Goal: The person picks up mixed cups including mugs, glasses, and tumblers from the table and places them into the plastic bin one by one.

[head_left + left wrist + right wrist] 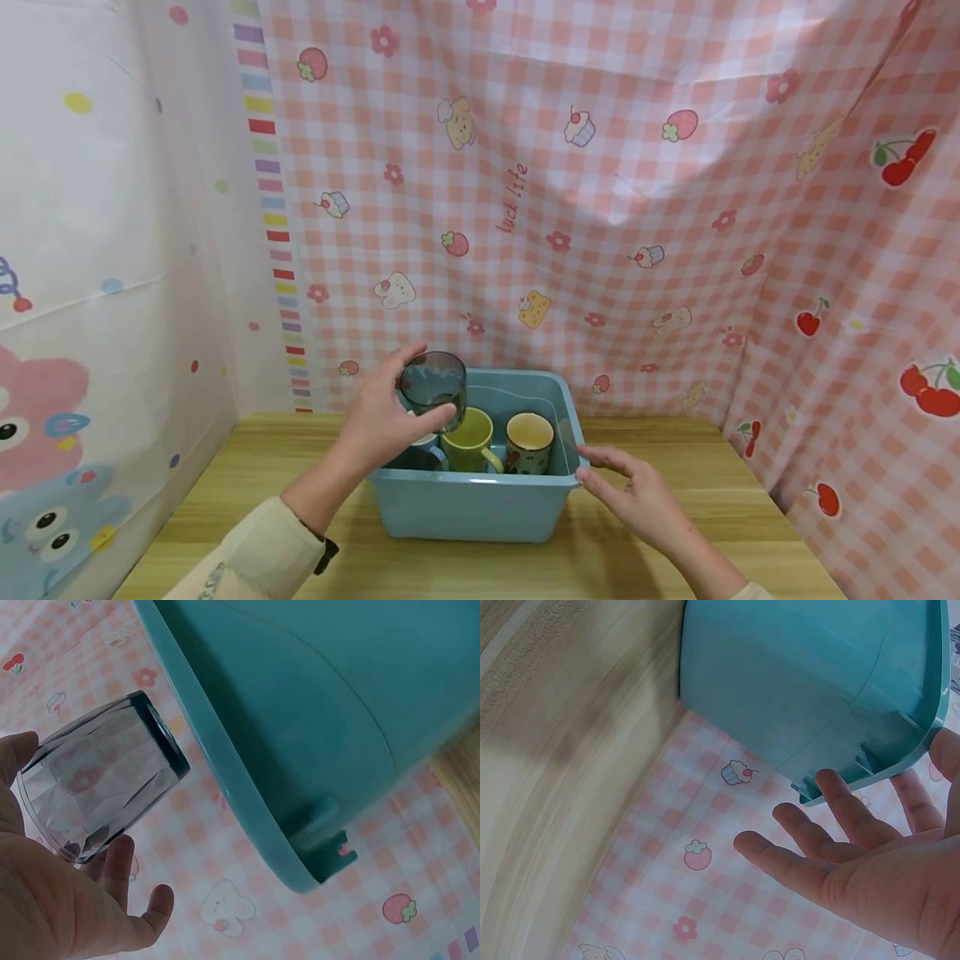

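My left hand (386,417) holds a clear dark-grey glass tumbler (433,385) between thumb and fingers, tilted above the left side of a blue plastic bin (476,508). In the left wrist view the tumbler (105,776) is apart from the bin's rim (225,761). At the bin's front right corner, my right hand (637,500) pinches the rim lightly with thumb and index finger; its other fingers (802,829) stretch out below the rim. Inside the bin stand a yellow-green mug (468,442), a patterned mug (529,446) with a cream inside, and a partly hidden light-blue mug (427,442).
The bin stands on a wood-grain table (660,467). A pink checked cloth (562,192) hangs close behind it and continues on the right. A white printed cloth (172,250) hangs on the left. A dark shape (411,458) lies low in the bin's front left corner.
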`<state>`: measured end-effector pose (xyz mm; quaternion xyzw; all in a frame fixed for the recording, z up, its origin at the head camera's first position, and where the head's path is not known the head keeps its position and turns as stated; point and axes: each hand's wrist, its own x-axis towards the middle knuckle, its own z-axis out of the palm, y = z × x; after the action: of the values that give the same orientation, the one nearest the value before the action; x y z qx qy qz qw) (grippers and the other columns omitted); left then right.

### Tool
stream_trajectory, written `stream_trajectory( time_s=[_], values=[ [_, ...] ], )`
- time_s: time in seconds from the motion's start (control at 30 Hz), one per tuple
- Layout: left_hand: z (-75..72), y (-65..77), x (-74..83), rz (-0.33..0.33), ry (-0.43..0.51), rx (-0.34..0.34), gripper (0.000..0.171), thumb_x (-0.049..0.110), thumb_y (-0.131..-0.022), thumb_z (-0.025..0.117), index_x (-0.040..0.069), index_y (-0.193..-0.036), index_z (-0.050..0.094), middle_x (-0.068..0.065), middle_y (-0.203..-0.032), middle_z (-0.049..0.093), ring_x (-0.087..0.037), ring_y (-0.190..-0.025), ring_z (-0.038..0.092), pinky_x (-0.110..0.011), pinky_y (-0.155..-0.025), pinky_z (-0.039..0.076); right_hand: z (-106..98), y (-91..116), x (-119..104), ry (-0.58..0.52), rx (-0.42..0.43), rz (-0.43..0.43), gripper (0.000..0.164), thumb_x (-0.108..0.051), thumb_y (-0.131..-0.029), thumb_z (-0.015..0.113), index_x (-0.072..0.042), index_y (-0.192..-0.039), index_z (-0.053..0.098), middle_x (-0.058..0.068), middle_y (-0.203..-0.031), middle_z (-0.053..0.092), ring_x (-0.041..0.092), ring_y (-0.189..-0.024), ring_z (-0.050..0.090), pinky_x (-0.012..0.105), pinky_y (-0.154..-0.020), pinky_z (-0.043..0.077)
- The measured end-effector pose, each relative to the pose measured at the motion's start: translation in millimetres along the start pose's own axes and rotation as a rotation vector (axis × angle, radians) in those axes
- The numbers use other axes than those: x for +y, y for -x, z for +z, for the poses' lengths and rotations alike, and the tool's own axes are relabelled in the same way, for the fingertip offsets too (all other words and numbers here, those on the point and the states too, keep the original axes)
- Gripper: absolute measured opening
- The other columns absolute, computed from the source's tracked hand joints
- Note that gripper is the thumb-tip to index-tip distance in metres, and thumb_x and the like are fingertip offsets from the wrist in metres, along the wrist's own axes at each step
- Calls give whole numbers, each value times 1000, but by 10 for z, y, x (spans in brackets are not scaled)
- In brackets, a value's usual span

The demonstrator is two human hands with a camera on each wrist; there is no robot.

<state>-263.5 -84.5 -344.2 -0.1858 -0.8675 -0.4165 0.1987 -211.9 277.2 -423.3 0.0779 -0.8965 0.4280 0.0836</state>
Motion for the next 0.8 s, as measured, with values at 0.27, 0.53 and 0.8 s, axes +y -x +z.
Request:
stream_trajectory(
  time_s=[0.27, 0.53, 0.8],
  values=[
    [75, 9, 57, 7, -11, 0, 86, 42, -82, 91, 21, -157, 53, -10, -149, 64, -33, -127, 62, -57, -98, 57, 8, -3, 8, -1, 11, -17, 39, -38, -103, 72, -20, -137, 73, 6, -132, 76, 35, -135, 64, 66, -108, 53],
    [148, 13, 102, 5, -4, -24, 87, 43, -82, 91, 23, -157, 53, -8, -146, 65, -31, -124, 62, -54, -97, 57, 12, -6, 5, -8, 11, -23, 39, -38, -103, 72, -19, -137, 73, 7, -133, 76, 39, -137, 63, 66, -109, 52],
    [252, 37, 150, 11, 23, -59, 87, 44, -83, 91, 25, -158, 51, 0, -149, 65, -25, -121, 64, -49, -96, 57, 11, 2, -2, -20, 10, -15, 42, -41, -102, 72, -18, -138, 73, 7, -133, 76, 38, -137, 63, 66, -109, 52]
  ],
)
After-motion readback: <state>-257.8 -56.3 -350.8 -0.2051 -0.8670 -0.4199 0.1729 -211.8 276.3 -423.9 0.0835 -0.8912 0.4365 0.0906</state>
